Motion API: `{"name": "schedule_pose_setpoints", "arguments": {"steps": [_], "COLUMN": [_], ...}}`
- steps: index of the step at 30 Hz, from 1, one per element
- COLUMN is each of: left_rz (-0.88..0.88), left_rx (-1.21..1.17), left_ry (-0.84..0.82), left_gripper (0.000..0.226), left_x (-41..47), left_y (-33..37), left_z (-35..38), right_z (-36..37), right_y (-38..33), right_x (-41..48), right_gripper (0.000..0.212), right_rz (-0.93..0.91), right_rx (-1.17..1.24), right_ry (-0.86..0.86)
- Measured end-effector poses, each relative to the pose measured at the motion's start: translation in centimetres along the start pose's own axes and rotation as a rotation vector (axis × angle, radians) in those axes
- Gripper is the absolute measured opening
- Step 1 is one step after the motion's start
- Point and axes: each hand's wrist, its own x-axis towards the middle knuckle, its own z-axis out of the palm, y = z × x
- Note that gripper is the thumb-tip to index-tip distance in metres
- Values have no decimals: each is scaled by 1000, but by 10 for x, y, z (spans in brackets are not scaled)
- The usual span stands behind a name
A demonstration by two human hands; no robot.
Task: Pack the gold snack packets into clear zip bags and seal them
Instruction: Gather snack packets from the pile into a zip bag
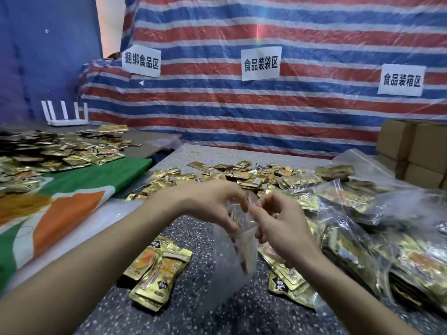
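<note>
A clear zip bag [232, 269] hangs upright above the speckled table [212, 317], blurred by motion. My left hand [212, 204] pinches its top edge from the left and my right hand [278, 228] pinches it from the right, the fingers close together at the mouth. I cannot tell whether anything is inside it. A small stack of gold snack packets [157, 267] lies just left of the bag. More loose gold packets [237, 176] are spread behind my hands. Filled zip bags [362, 233] are heaped at the right.
A big heap of gold packets [48, 151] covers the left table, partly on a green, orange and white cloth [72, 204]. Cardboard boxes [416, 151] stand at the far right. A white router [66, 114] sits at the back left. A striped tarp with paper signs closes the back.
</note>
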Motion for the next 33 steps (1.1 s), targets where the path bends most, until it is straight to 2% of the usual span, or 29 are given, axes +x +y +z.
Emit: {"name": "schedule_pose_setpoints", "arguments": {"steps": [2, 3, 5, 6, 7, 8, 11, 14, 17, 20, 27, 29, 33], "left_rz": [23, 22, -87, -196, -321, -433, -668, -790, -842, -836, -812, -733, -558], "left_rx": [-167, -263, -318, -247, -142, -62, -9, -12, 70, 66, -240, -310, -570], "left_ry": [117, 239, 517, 596, 575, 464, 11, -244, -417, -358, -303, -171, 213], "left_gripper": [29, 20, 8, 10, 12, 12, 17, 40, 46, 43, 26, 24, 34], "left_x": [-2, -3, -4, -3, -4, -6, -13, -23, -28, -29, -28, -29, -36], "left_y": [-7, -12, -26, -35, -43, -51, -67, -74, -72, -72, -75, -75, -62], "left_z": [4, 5, 8, 10, 12, 17, 36, 53, 78, 99, 88, 75, 36], "right_z": [-4, -6, -9, -10, -10, -10, -10, -9, -9, -9, -9, -10, -12], "right_y": [3, 5, 9, 11, 12, 13, 14, 14, 14, 14, 10, 7, 7], "right_x": [1, 1, 2, 1, 1, 1, -1, -2, -4, -6, -9, -9, -10], "right_gripper": [13, 13, 13, 13, 13, 13, 14, 15, 15, 14, 17, 22, 20], "right_rz": [-7, -6, 4, 10, 14, 15, 11, -4, -15, -20, -40, -49, -45], "right_rx": [12, 10, 6, 13, 23, 29, 32, 27, 16, 40, 75, 84, 99], "right_ry": [32, 41, 46, 45, 42, 37, 17, 8, 1, -19, -39, -47, -55]}}
